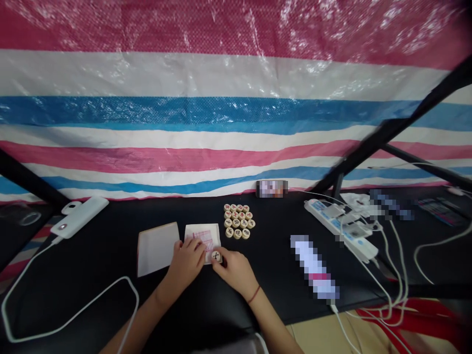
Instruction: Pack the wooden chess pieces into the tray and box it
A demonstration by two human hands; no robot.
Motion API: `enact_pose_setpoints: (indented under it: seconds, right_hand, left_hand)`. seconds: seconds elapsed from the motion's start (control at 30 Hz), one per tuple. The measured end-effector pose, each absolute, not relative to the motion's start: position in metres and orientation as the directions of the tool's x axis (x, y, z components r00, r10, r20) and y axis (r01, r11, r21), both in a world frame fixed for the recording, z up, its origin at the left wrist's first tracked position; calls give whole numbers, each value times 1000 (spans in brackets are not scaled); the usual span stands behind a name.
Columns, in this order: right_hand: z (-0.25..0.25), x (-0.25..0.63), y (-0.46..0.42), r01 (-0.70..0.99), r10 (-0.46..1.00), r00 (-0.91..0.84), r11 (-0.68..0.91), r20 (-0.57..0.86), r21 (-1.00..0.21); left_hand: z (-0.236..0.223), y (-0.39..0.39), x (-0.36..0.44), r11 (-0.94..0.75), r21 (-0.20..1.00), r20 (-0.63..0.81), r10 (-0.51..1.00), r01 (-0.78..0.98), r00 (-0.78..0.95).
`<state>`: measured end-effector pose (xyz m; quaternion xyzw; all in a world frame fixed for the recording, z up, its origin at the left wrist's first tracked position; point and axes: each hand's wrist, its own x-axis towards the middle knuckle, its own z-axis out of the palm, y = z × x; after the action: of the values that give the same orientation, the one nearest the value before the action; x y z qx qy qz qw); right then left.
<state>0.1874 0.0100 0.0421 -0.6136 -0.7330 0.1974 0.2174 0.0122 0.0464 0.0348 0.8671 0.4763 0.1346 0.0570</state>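
Observation:
My right hand (238, 271) pinches a round xiangqi piece (216, 256) between thumb and fingers, over the near right corner of a small white box (191, 228). Inside that box lies a paper with a pink printed grid (207, 238). My left hand (187, 260) grips the box at its near left side, fingers bent over the paper. Left of it rests a pale box lid (158, 251), apart from the box. Beyond my right hand, several xiangqi pieces (238, 222) sit in rows, the far ones with red characters and the near ones with black.
A white device with a cable (80, 216) lies at left. To the right are a blurred-out phone-like object (313, 268) and a white power strip (339, 231) with plugs and cables. Another blurred object (272, 189) stands at the back, before a striped tarp (206, 113).

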Motion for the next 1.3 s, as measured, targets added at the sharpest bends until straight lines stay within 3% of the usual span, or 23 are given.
enact_pose_setpoints:
  seconds: [0.13,0.3,0.43,0.57,0.67,0.73,0.83,1.03,1.2,1.3]
  right_hand:
    - [48,186,12,842,989,-146,138,26,-522]
    - [50,189,15,715,988,-152,92,-25,-693]
    - [46,194,16,607,989,-149,91,-1,-790]
    - [35,220,19,550,981,104,81,165,-831]
    - [22,251,22,625,882,376,-16,283,-781]
    - [11,268,24,678,841,441,-84,313,-730]
    - [-2,282,28,738,844,422,-108,331,-666]
    - [-9,281,34,829,854,298,-9,427,-559]
    - [10,260,22,766,792,376,27,481,-642]
    - [24,235,11,681,886,223,156,406,-715]
  left_hand:
    - [33,36,17,-461,249,173,887,852,429]
    - [34,37,21,-481,281,164,877,830,452]
    - [37,41,25,-547,380,126,830,746,544]
    - [41,41,31,-567,439,124,806,697,578]
    - [41,40,36,-577,434,119,798,692,591]
    - [41,38,39,-582,422,107,793,695,600]
    - [39,36,42,-585,409,94,791,701,605]
    - [38,30,45,-588,351,121,800,729,587]
    - [31,24,46,-531,278,195,847,800,495]
    - [30,22,46,-522,291,185,853,802,488]
